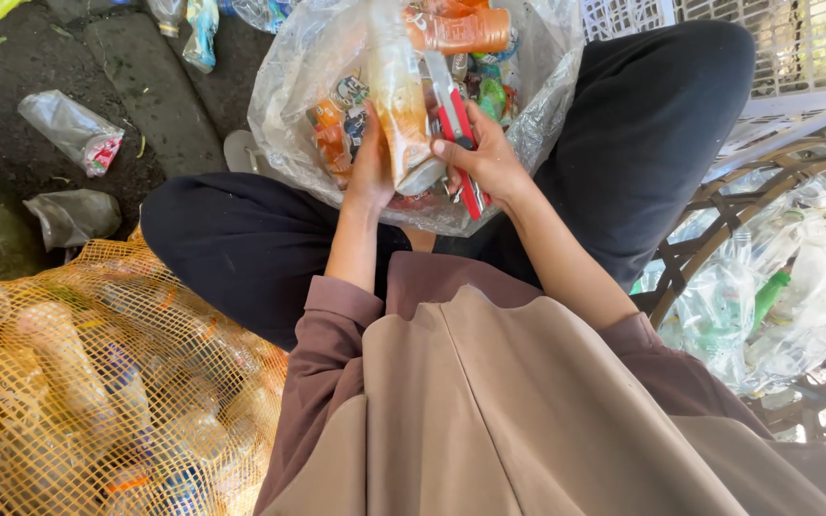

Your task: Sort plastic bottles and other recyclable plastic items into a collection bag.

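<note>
Plastic bottle (399, 105), top centre, clasped by left hand (372, 172); right hand (489, 162) grips red cutter (461, 143) over clear bag (308, 67); dark littered ground (11, 162), orange net sack (97, 382) lower left

Both forearms reached forward from rolled-up sleeves, converging between the raised knees (the person sat cross-legged). The left hand (371, 167) was cupped with its back toward the camera and its fingers wrapped out of sight. The right hand (486, 158) was closed in a grip, thumb pressing inward.
</note>
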